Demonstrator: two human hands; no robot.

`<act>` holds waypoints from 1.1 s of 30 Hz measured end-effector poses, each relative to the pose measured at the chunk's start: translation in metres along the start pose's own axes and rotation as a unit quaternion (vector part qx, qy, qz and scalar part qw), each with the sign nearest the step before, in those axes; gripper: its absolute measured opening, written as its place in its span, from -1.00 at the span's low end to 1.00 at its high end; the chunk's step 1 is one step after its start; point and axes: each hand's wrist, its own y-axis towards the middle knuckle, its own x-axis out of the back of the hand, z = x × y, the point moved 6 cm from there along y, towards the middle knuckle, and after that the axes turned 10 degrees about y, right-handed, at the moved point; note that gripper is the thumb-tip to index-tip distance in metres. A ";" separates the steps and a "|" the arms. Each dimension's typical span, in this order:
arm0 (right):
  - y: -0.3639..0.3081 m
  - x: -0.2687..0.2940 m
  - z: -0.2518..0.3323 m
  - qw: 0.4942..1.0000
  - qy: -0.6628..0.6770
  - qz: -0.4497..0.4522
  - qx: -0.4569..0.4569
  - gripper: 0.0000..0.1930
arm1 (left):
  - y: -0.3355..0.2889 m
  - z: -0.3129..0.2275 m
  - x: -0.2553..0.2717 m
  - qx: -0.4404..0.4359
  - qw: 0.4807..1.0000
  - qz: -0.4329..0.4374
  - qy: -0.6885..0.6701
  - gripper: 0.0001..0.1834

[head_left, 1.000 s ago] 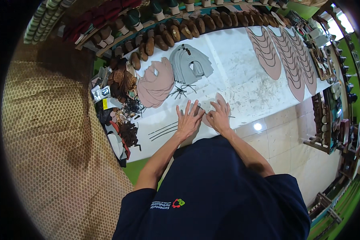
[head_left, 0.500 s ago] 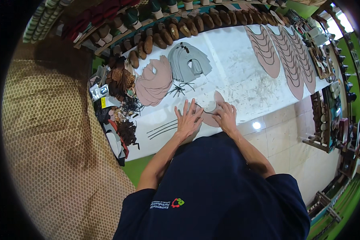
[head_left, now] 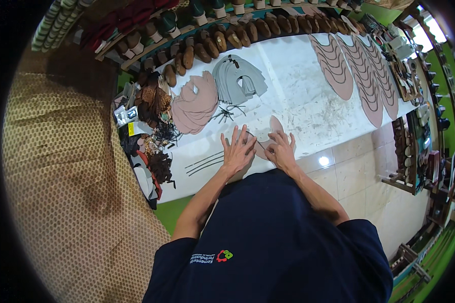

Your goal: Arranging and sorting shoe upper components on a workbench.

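A pink shoe-upper piece [head_left: 275,123] with a curved cut-out lies on the white table near its front edge, partly hidden under both my hands. A thin dark strip [head_left: 258,143] runs along its inner curve between them. My left hand [head_left: 238,151] lies flat with spread fingers, its fingertips over the left side of the piece and the strip's end. My right hand [head_left: 282,150] has thumb and forefinger pinched together at the strip, the other fingers raised and apart. Several loose dark strips [head_left: 205,164] lie left of my left hand.
Overlapping pink pieces [head_left: 194,108] and grey pieces [head_left: 237,81] lie beyond my left hand. Rows of pink pieces with dark edging [head_left: 374,103] lie far right. Wooden shoe lasts [head_left: 220,41] line the back. Scraps and small supplies [head_left: 159,136] crowd the left end.
My right hand has drawn its thumb and forefinger together and lifted its other fingers off the pink piece. My left hand has stayed in place.
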 end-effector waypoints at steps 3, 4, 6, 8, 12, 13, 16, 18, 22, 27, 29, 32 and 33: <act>-0.001 0.000 -0.004 1.000 0.002 -0.006 -0.005 -0.81 | 0.001 -0.001 0.002 -0.005 1.000 -0.013 -0.014 -0.43; -0.001 0.000 -0.004 1.000 -0.005 -0.011 -0.001 -0.82 | 0.002 0.000 0.002 -0.005 1.000 -0.013 -0.013 -0.43; -0.002 0.000 -0.004 1.000 -0.011 -0.018 0.002 -0.82 | 0.002 0.001 0.001 0.008 0.999 -0.011 -0.049 -0.42; -0.002 0.000 -0.005 1.000 -0.019 -0.021 -0.002 -0.83 | 0.002 0.001 0.001 0.013 0.998 -0.009 -0.062 -0.42; -0.002 0.002 -0.008 0.999 -0.019 -0.035 -0.001 -0.83 | 0.002 0.001 0.000 0.023 0.997 -0.002 -0.076 -0.40; -0.002 0.002 -0.008 0.999 -0.020 -0.034 0.000 -0.83 | 0.002 0.001 0.000 0.023 0.997 -0.002 -0.076 -0.40; -0.001 0.000 -0.007 0.999 -0.022 -0.029 0.000 -0.84 | 0.003 0.001 0.002 0.020 0.996 -0.023 -0.088 -0.39; -0.002 0.000 -0.008 0.999 -0.023 -0.026 -0.002 -0.84 | 0.006 0.000 0.004 0.025 0.994 -0.017 -0.105 -0.44; -0.002 0.000 -0.008 0.999 -0.024 -0.024 -0.002 -0.85 | 0.005 -0.002 0.008 -0.004 0.994 -0.027 -0.104 -0.51; -0.001 0.000 -0.008 0.999 -0.024 -0.026 -0.005 -0.85 | 0.002 -0.004 0.007 -0.016 0.997 -0.023 -0.070 -0.59; -0.001 0.003 -0.007 0.999 -0.026 -0.035 -0.001 -0.86 | 0.001 -0.004 0.006 -0.018 0.997 -0.025 -0.067 -0.59; 0.000 0.007 -0.008 0.998 -0.027 -0.051 -0.003 -0.87 | 0.001 -0.006 0.006 -0.023 0.998 -0.027 -0.051 -0.58; 0.001 0.008 -0.008 0.998 -0.027 -0.051 -0.004 -0.87 | 0.000 -0.007 0.006 -0.027 0.999 -0.027 -0.039 -0.56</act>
